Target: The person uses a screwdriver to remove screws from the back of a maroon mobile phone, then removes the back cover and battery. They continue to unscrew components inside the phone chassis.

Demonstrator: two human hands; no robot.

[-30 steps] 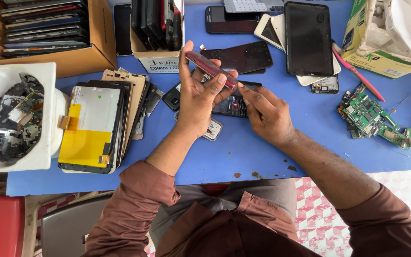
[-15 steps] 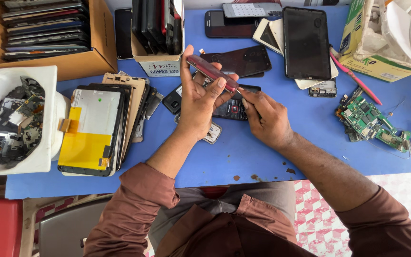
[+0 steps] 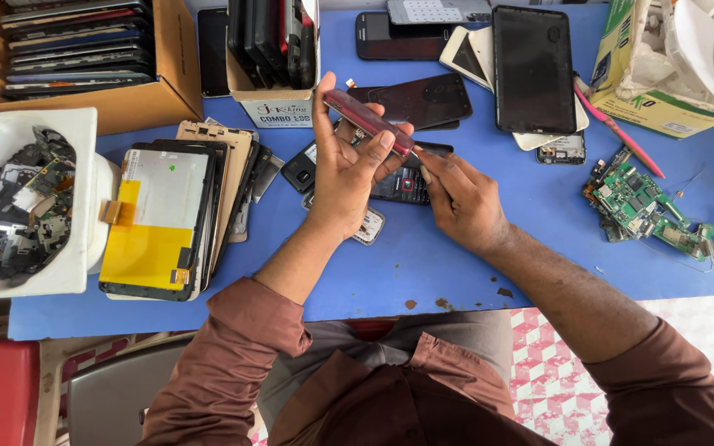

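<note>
1. Left hand (image 3: 345, 177) raised above the middle of the blue tabletop (image 3: 423, 264), palm toward the camera. Fingers curled, thumb up; it pinches a slim dark-red phone (image 3: 369, 122) along its long edges, phone tilted with its lower end toward the right hand.
2. Right hand (image 3: 460, 198) just beside the left, fingers drawn together around a thin metal tool (image 3: 420, 162). Tool tip meets the lower end of the dark-red phone. Most of the tool is hidden in the fist.
3. Under both hands, flat on the tabletop: a dark keypad phone (image 3: 398, 183) and a small pale part (image 3: 368, 225), partly covered by the left wrist.
4. Toward the left edge: a stack of screen panels (image 3: 163, 219), top one with yellow film; beyond it a white tray (image 3: 26, 124) of broken parts.
5. Far edge: cardboard box (image 3: 154, 91) of flat screens at the left corner, a small carton (image 3: 278, 103) of upright phones, a black tablet (image 3: 533, 68).
6. Near the right edge: a green circuit board (image 3: 646, 206); a pink pen (image 3: 617, 128) lies just beyond it.
</note>
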